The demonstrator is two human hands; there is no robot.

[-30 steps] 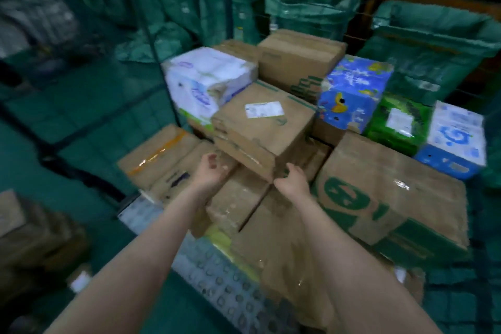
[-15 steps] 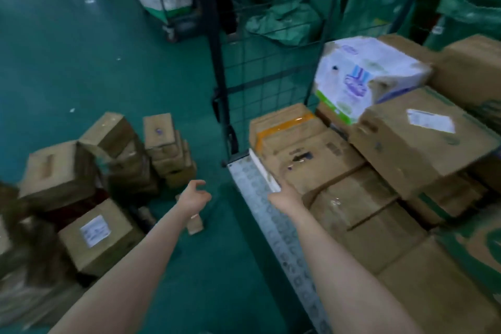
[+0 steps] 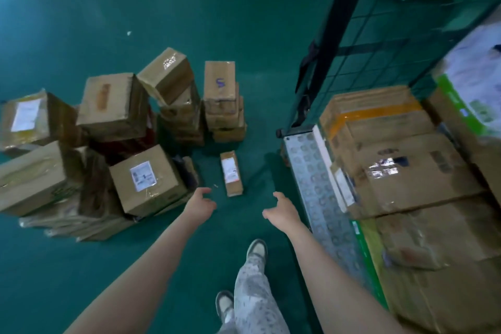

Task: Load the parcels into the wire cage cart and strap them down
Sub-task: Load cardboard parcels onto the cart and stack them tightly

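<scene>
Fingers point(image 3: 202, 190) of the left hand point(image 3: 200, 205) are loosely curled and released, grasping nothing. The right hand point(image 3: 283, 215) is equally relaxed and empty. Both hands are stretched out above the green floor point(image 3: 81, 279). A small narrow parcel point(image 3: 231, 173) lies flat on the floor just ahead, between them. A heap of cardboard parcels point(image 3: 146, 179) sits to the left. On the right, the wire cage cart point(image 3: 379, 43) holds stacked boxes point(image 3: 406, 179) behind its perforated metal base edge point(image 3: 311, 171).
</scene>
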